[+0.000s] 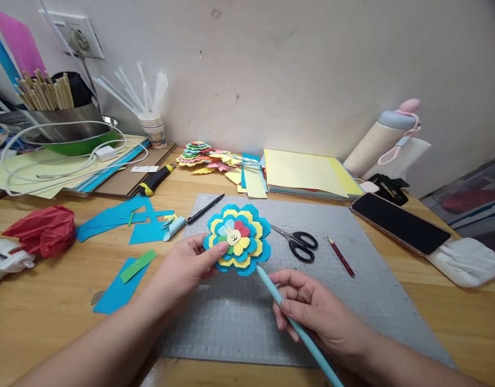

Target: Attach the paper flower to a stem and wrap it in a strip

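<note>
My left hand (201, 258) grips a layered paper flower (249, 260) at its lower left, thumb on the front petals. Blue and yellow petals ring a multicoloured centre with a small drawn face. In my right hand (307, 306) is a light-blue rolled paper tube (317, 355), pinched between thumb and fingers. Its upper end meets or overlaps the flower's lower right edge; whether they are joined I cannot tell. Behind the flower lie black-handled scissors (299, 244) on the grey cutting mat (336, 306). A dark red pencil (341, 257) and a black pen (206, 208) rest there too.
Blue paper scraps (120, 287), crumpled red paper (45, 231) and a utility knife (157, 179) lie to the left. Stacked paper flowers (196, 155) and a yellow paper stack (303, 171) stand near the wall. On the right are a phone (400, 223) and a tilted bottle (372, 137).
</note>
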The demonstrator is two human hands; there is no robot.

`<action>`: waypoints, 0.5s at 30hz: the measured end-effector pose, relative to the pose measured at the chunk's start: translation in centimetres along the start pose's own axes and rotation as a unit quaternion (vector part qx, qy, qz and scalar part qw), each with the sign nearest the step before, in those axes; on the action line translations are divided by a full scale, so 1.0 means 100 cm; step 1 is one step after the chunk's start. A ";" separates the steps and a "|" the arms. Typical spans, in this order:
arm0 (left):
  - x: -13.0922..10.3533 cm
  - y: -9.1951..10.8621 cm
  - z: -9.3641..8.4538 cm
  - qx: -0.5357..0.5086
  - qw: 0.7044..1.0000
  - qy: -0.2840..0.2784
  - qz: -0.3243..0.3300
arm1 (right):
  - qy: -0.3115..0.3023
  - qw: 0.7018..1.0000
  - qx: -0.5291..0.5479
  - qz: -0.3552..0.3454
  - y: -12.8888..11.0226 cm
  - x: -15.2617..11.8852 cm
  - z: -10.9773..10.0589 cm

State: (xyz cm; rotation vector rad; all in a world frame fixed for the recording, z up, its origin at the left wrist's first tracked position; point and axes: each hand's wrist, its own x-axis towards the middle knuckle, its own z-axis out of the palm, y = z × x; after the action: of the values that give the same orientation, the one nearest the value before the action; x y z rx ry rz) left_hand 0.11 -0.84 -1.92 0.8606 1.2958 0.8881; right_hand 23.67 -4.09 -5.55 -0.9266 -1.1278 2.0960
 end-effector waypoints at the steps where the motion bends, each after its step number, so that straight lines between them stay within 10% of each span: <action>1: 0.000 0.000 0.000 0.008 1.000 0.000 0.005 | -0.001 1.000 0.001 -0.001 0.000 0.000 0.000; 15: 0.000 0.001 0.003 0.001 1.000 0.018 0.023 | -0.007 1.000 0.016 0.003 0.001 0.000 0.000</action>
State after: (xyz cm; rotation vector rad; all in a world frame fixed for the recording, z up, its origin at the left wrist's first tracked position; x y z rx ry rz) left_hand 0.43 -0.80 -1.78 0.8822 1.3113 0.9423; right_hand 23.65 -4.10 -5.66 -0.9021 -1.0966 2.1223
